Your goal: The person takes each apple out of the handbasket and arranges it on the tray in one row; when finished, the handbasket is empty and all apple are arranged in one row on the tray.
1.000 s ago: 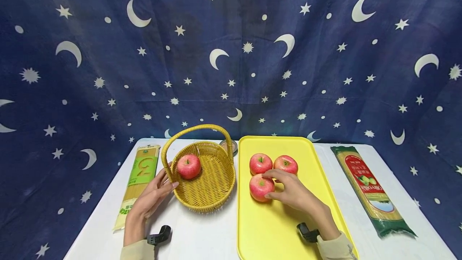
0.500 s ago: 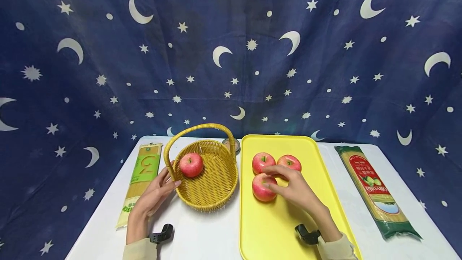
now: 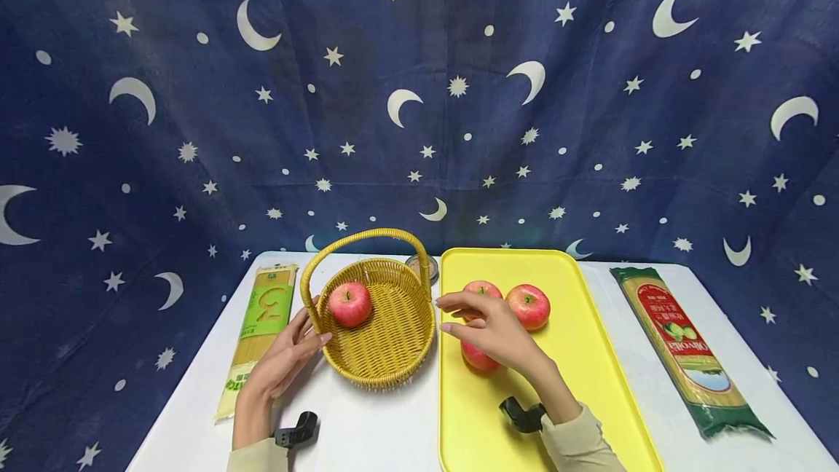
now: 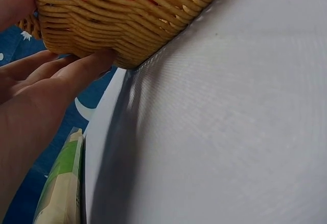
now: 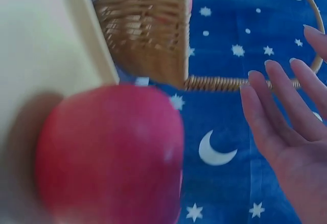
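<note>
A yellow wicker basket (image 3: 393,341) with a tall arched handle stands left of centre, one red apple (image 3: 349,304) inside it. My left hand (image 3: 278,366) grips its left side, thumb over the rim and fingers against the outer wall (image 4: 117,20). My right hand (image 3: 501,333) hovers with fingers spread over the left part of a yellow tray (image 3: 518,428), holding nothing. Three apples lie on the tray: a right one (image 3: 528,307), a rear one (image 3: 482,288) and a front one (image 3: 478,359), the last two partly hidden by that hand.
A green-labelled noodle pack (image 3: 265,319) lies at the left, under the left forearm's side. A red-and-green pasta pack (image 3: 682,348) lies right of the tray. Behind the basket sits a small round lidded container (image 3: 429,268). A star-patterned curtain (image 3: 419,130) hangs behind the table.
My right hand has drawn away from the front apple and moved left toward the basket, its fingers extended. The left hand stays at the basket's rim.
</note>
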The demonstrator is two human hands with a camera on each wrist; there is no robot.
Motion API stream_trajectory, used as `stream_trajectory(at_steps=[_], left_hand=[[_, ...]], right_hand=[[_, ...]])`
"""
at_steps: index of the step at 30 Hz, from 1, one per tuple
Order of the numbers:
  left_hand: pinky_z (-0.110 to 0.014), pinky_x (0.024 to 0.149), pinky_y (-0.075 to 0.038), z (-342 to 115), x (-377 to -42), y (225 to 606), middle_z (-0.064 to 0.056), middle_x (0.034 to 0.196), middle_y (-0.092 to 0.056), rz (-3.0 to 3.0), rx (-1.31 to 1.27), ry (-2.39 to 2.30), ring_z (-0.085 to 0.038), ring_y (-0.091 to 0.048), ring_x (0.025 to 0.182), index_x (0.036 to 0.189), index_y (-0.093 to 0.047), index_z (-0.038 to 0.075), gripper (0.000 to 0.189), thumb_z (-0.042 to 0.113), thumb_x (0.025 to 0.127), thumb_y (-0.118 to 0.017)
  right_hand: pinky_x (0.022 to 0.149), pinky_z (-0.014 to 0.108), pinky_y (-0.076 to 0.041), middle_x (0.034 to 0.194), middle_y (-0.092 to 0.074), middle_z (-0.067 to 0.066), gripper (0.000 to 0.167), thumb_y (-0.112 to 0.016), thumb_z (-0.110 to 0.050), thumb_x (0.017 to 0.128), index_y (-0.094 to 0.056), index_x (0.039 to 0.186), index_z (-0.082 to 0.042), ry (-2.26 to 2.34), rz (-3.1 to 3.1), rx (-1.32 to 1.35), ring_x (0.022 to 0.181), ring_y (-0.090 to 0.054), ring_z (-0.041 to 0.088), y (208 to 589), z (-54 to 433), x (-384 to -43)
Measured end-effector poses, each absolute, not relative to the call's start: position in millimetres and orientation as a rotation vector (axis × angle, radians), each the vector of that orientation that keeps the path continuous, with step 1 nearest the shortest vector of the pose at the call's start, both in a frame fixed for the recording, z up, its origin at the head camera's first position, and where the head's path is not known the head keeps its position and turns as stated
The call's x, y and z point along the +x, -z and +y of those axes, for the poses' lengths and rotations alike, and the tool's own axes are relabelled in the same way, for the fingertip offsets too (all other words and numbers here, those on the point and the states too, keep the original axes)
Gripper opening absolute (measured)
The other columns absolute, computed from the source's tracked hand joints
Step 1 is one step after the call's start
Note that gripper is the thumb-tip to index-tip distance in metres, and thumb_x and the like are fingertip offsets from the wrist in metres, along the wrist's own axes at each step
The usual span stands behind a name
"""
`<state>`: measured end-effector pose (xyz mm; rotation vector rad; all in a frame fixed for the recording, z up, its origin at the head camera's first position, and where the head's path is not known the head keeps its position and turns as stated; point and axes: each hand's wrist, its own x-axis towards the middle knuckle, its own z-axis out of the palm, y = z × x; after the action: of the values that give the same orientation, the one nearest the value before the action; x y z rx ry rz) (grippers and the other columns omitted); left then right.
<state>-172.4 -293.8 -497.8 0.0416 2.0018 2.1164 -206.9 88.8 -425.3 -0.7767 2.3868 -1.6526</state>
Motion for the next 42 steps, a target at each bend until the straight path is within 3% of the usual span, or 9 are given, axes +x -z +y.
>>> stream_trajectory(at_steps=[6,13,18,21,26,33,42], left_hand=[[-0.014,0.108,-0.038,-295,-172,497,-0.012,0.173,-0.008,2.011,0.064,-2.125,-0.032,-0.013,0.158,0.167,-0.005,0.014,0.09,0.007,0.098,-0.063],[-0.018,0.11,-0.037,-293,-171,498,-0.013,0.173,-0.009,2.016,0.051,-2.113,-0.032,-0.019,0.156,0.167,-0.006,0.013,0.089,0.006,0.098,-0.063],[-0.016,0.108,-0.038,-293,-170,499,-0.013,0.173,-0.007,2.003,0.062,-2.118,-0.032,-0.015,0.157,0.166,-0.005,0.013,0.09,0.007,0.098,-0.063],[-0.015,0.107,-0.038,-294,-169,498,-0.013,0.173,-0.008,2.019,0.057,-2.107,-0.032,-0.016,0.157,0.166,-0.006,0.014,0.09,0.009,0.098,-0.065],[-0.017,0.109,-0.037,-294,-170,497,-0.012,0.173,-0.011,2.032,0.059,-2.093,-0.03,-0.02,0.156,0.166,-0.008,0.015,0.089,0.011,0.098,-0.065],[-0.014,0.107,-0.037,-294,-169,497,-0.013,0.173,-0.008,2.02,0.059,-2.106,-0.033,-0.014,0.157,0.166,-0.007,0.013,0.088,0.01,0.099,-0.064],[-0.013,0.107,-0.038,-293,-171,496,-0.016,0.173,-0.006,2.021,0.093,-2.101,-0.035,-0.012,0.158,0.166,-0.005,0.012,0.088,0.01,0.1,-0.063]], right_hand=[[0.104,0.047,-0.054,0.123,-0.073,0.0,0.039,-0.078,-0.027,0.092,-0.071,0.128,-0.013,1.603,2.373,-0.86,0.115,-0.069,0.027,413,68,-214],[0.102,0.048,-0.055,0.12,-0.073,-0.003,0.035,-0.077,-0.028,0.093,-0.071,0.126,-0.016,1.559,2.321,-0.932,0.113,-0.068,0.03,410,49,-225],[0.097,0.034,-0.058,0.117,-0.073,-0.005,0.033,-0.08,-0.027,0.091,-0.073,0.122,-0.019,1.532,2.271,-0.942,0.109,-0.069,0.022,407,33,-234],[0.096,0.028,-0.058,0.121,-0.073,0.002,0.036,-0.08,-0.025,0.09,-0.072,0.124,-0.016,1.519,2.206,-0.948,0.112,-0.068,0.023,403,22,-240],[0.093,0.027,-0.057,0.124,-0.073,0.009,0.039,-0.08,-0.022,0.091,-0.071,0.127,-0.008,1.461,2.172,-1.01,0.109,-0.069,0.024,399,4,-255],[0.092,0.026,-0.056,0.128,-0.071,0.014,0.044,-0.077,-0.022,0.092,-0.068,0.131,-0.003,1.383,2.118,-0.983,0.112,-0.069,0.024,403,-21,-272],[0.095,0.025,-0.054,0.122,-0.074,0.007,0.041,-0.076,-0.019,0.092,-0.069,0.129,-0.003,1.444,2.061,-0.936,0.109,-0.068,0.012,403,-45,-283]])
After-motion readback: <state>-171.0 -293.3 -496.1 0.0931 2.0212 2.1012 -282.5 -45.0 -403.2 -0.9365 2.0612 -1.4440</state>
